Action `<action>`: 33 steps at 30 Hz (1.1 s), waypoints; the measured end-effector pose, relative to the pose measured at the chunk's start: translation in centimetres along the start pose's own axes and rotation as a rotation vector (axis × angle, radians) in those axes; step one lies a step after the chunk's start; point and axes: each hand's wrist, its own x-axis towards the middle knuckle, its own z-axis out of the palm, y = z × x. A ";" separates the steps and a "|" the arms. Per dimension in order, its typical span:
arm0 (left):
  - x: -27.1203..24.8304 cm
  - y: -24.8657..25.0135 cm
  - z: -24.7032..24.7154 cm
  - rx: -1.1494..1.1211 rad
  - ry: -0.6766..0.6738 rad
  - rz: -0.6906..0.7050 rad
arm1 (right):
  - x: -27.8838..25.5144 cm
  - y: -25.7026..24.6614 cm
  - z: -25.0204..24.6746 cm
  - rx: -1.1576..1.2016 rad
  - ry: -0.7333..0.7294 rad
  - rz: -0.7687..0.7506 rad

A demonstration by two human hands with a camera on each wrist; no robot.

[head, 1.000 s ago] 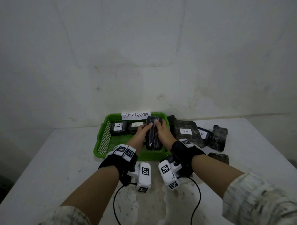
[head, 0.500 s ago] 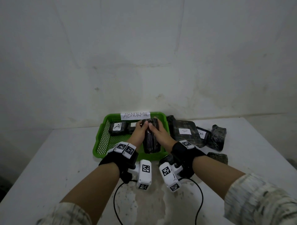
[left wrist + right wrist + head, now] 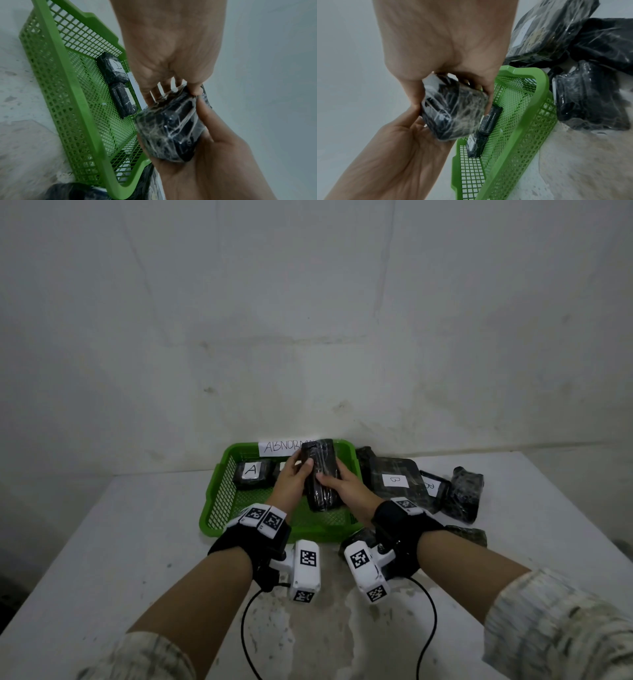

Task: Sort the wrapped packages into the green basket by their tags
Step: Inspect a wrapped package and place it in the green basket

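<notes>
Both hands hold one black plastic-wrapped package (image 3: 320,474) up over the green basket (image 3: 219,501). My left hand (image 3: 301,465) grips its left side with the thumb on top. My right hand (image 3: 334,479) grips its right side and lower end. No tag shows on the faces turned to the head view. The left wrist view has the package (image 3: 171,132) between my left hand (image 3: 173,93) and the right palm (image 3: 214,148). From the right wrist, my right hand (image 3: 452,97) wraps the package (image 3: 453,115). Two small packages lie at the basket's back, one tagged A (image 3: 251,472).
A paper sign reading ABNORMAL (image 3: 281,446) stands on the basket's far rim. Right of the basket lie several dark wrapped packages, two tagged B (image 3: 394,479) (image 3: 433,487). Another package (image 3: 467,535) lies by my right wrist. A wall rises just behind the white table (image 3: 120,542).
Both hands have lifted the package higher and farther back over the basket and turned it, so it now covers the right end of the sign.
</notes>
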 end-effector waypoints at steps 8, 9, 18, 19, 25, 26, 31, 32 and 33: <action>-0.5 -0.7 0.0 0.059 -0.066 0.000 | -0.2 0.7 -0.6 0.016 0.030 0.032; -0.5 -0.7 -0.1 0.051 -0.062 -0.001 | -0.2 0.8 -0.7 0.035 0.019 0.056; -0.4 -0.5 -0.2 0.058 -0.109 -0.027 | 0.0 0.8 -0.9 0.100 0.032 0.070; -0.5 -0.5 -0.2 0.057 -0.107 -0.023 | 0.0 0.8 -0.9 0.095 0.025 0.075; -0.4 -0.7 -1.0 0.019 -0.079 -0.024 | -0.4 0.5 -0.8 0.019 -0.038 0.054; -0.5 -0.7 -0.9 0.008 -0.078 -0.034 | -0.4 0.5 -0.8 0.006 -0.027 0.045; -0.7 -0.4 -0.7 0.007 -0.082 -0.062 | -0.4 0.7 -0.9 -0.014 -0.020 0.003; -0.8 -0.4 -0.6 0.016 -0.085 -0.067 | -0.4 0.8 -0.9 0.005 -0.002 -0.002; -0.7 -0.4 -0.6 0.015 -0.086 -0.066 | -0.4 0.8 -0.8 0.039 0.026 0.001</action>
